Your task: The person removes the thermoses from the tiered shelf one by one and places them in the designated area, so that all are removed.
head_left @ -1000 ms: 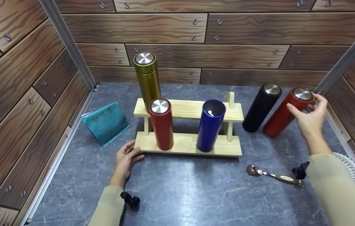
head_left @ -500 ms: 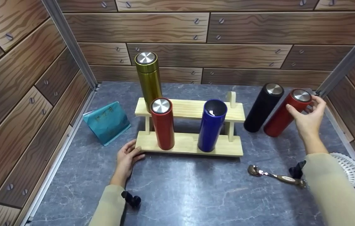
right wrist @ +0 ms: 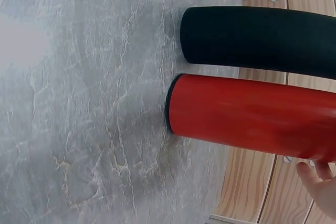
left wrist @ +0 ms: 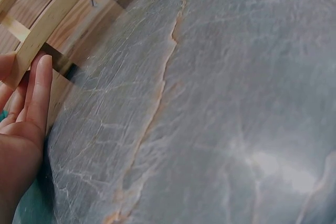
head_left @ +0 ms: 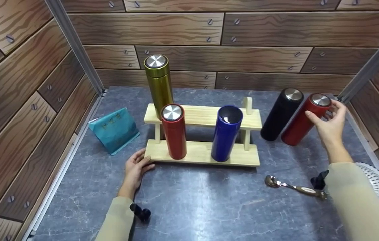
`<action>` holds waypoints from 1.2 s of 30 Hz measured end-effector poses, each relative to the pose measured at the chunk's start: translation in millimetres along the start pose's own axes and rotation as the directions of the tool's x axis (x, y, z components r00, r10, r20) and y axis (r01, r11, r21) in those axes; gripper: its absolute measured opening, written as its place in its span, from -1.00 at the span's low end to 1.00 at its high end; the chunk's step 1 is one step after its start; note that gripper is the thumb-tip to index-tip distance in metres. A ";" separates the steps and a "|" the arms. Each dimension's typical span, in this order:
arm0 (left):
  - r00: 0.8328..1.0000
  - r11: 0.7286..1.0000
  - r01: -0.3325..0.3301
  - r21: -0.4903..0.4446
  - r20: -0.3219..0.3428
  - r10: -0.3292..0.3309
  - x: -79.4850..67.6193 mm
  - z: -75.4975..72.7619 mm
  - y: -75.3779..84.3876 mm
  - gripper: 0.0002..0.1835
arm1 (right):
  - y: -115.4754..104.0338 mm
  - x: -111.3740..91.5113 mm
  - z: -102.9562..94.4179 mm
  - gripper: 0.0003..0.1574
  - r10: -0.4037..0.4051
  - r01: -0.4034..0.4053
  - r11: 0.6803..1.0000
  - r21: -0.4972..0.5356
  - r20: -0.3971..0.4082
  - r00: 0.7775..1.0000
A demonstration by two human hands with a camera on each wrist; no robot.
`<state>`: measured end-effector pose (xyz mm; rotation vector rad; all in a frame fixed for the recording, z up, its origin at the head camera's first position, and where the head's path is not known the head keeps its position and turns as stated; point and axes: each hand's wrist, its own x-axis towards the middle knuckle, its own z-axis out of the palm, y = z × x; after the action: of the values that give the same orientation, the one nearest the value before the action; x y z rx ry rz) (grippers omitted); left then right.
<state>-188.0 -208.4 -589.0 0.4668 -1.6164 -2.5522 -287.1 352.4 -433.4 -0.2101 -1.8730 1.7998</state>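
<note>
My right hand holds a red thermos flask near its steel-topped lid, thumb on one side and fingers round the other. In the right wrist view the red flask's dark base is down at the tabletop, beside a black thermos flask. My left hand grips the front left corner of a two-tier wooden rack, thumb above the lower board and fingers below it. Another red flask and a blue flask stand on that lower board; a gold flask stands on the upper one.
Left of the rack a teal pouch stands on the grey marbled table. A metal scoop with a brown handle lies at the right, near a white perforated basket partly behind the right sleeve. Wood-patterned walls enclose the table.
The lid end of the red flask in my right hand has shifted slightly left, towards the black flask. My left hand and the rack hold the same position.
</note>
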 end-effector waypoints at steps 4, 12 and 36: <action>1.000 1.000 0.004 -0.005 -0.002 -0.004 0.1 -0.1 0.1 -0.51 | 3.7 0.9 -4.0 -0.11 -0.010 0.010 1.000 0.012 0.001 1.000; 1.000 1.000 -0.004 0.004 -0.003 0.004 -0.4 1.4 1.5 -0.48 | 4.2 2.9 -12.4 -0.15 -0.021 0.021 1.000 0.006 -0.007 1.000; 1.000 1.000 -0.002 0.009 -0.002 0.002 -1.1 -0.3 -0.3 -0.47 | -11.0 -15.5 -45.8 -0.36 -0.089 0.087 0.993 0.081 0.022 0.996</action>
<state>-186.9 -208.2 -589.1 0.4687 -1.6273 -2.5431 -249.7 384.5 -428.1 -0.0745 -1.7946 1.8211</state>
